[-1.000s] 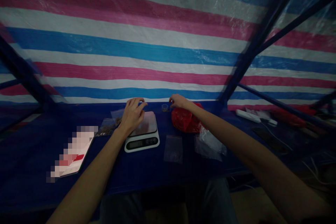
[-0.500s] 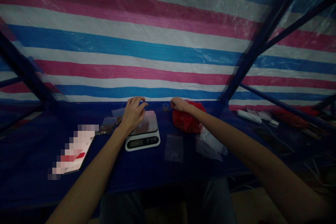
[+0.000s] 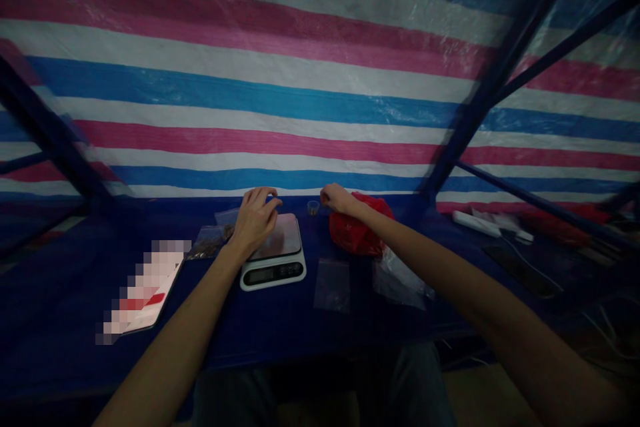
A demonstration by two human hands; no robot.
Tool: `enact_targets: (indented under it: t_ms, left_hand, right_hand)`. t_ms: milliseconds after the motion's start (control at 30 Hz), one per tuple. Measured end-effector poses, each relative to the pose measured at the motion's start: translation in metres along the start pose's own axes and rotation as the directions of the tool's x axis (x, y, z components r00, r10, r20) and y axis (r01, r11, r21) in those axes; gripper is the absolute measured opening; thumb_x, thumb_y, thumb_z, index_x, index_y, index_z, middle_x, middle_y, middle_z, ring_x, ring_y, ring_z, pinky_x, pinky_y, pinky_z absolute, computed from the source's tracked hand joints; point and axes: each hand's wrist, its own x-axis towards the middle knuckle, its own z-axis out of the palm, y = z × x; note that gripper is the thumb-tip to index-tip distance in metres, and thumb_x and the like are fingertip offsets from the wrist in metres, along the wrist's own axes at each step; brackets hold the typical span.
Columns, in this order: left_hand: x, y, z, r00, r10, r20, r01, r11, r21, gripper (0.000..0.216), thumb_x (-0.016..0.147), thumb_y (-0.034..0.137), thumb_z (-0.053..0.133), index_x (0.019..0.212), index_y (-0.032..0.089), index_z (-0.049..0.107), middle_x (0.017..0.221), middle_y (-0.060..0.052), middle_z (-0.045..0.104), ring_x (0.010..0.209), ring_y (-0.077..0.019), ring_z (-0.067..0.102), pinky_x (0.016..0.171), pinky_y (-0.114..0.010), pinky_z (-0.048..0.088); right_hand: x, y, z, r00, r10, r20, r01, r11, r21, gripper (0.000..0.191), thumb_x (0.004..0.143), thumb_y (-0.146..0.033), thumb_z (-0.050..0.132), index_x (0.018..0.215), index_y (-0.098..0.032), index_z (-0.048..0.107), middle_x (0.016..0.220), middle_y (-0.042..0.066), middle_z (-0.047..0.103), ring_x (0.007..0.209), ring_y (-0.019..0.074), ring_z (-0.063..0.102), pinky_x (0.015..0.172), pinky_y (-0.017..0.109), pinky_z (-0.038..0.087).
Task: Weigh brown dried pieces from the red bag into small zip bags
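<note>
My left hand (image 3: 255, 219) hangs with curled fingers over the back of a white digital kitchen scale (image 3: 274, 255), and its fingertips are near the dark weighing plate. Nothing held shows in it. My right hand (image 3: 339, 198) is bunched close to a small transparent cup (image 3: 313, 207) with something brown in it. That hand rests just in front of a crumpled red plastic bag (image 3: 358, 227). Left of the scale lies a transparent bag of brown material (image 3: 210, 241).
A flat transparent zip bag (image 3: 331, 285) and crumpled plastic (image 3: 400, 282) lie on the blue cloth-covered table (image 3: 60, 293). A pixelated flat object (image 3: 143, 287) is at left. A white power strip (image 3: 477, 223) and dark phone (image 3: 517, 270) are at right. A striped tarpaulin (image 3: 320, 147) forms the backdrop.
My right hand has shifted slightly left, closer to the small cup. My left hand stays in nearly the same pose over the scale, and the view has moved slightly.
</note>
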Motion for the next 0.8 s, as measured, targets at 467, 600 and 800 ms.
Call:
enact_targets:
  t_ms: [467, 600, 800]
  left_hand:
    - [-0.001, -0.001, -0.006, 1.000, 0.002, -0.007, -0.002, 1.000, 0.022, 0.024, 0.086, 0.008, 0.050, 0.098, 0.020, 0.067, 0.115, -0.010, 0.063, 0.112, -0.0282, 0.054, 0.096, -0.047, 0.044]
    - [0.000, 0.000, -0.007, 1.000, -0.011, 0.013, 0.010, 1.000, 0.026, 0.023, 0.087, 0.010, 0.049, 0.098, 0.021, 0.067, 0.115, -0.010, 0.063, 0.113, -0.0286, 0.054, 0.096, -0.048, 0.043]
    - [-0.001, -0.004, -0.004, 1.000, -0.009, 0.024, 0.008, 0.999, 0.037, 0.022, 0.088, 0.013, 0.049, 0.096, 0.023, 0.067, 0.115, -0.008, 0.064, 0.111, -0.0284, 0.055, 0.096, -0.048, 0.042]
  right_hand:
    - [0.004, -0.022, 0.012, 0.986, -0.168, -0.021, 0.169, 0.985, 0.042, 0.033, 0.086, -0.026, 0.074, 0.115, -0.010, 0.072, 0.106, 0.013, 0.075, 0.095, 0.0212, 0.067, 0.081, 0.026, 0.046]
    - [-0.020, -0.029, 0.018, 0.972, -0.232, 0.048, 0.230, 0.972, 0.045, 0.026, 0.085, -0.027, 0.075, 0.108, -0.014, 0.073, 0.102, 0.010, 0.074, 0.092, 0.0210, 0.066, 0.079, 0.027, 0.045]
    - [-0.080, -0.044, -0.011, 0.949, -0.306, -0.070, 0.307, 0.952, -0.007, 0.045, 0.095, -0.039, 0.062, 0.134, -0.016, 0.058, 0.119, 0.014, 0.066, 0.102, 0.0242, 0.063, 0.084, 0.031, 0.046]
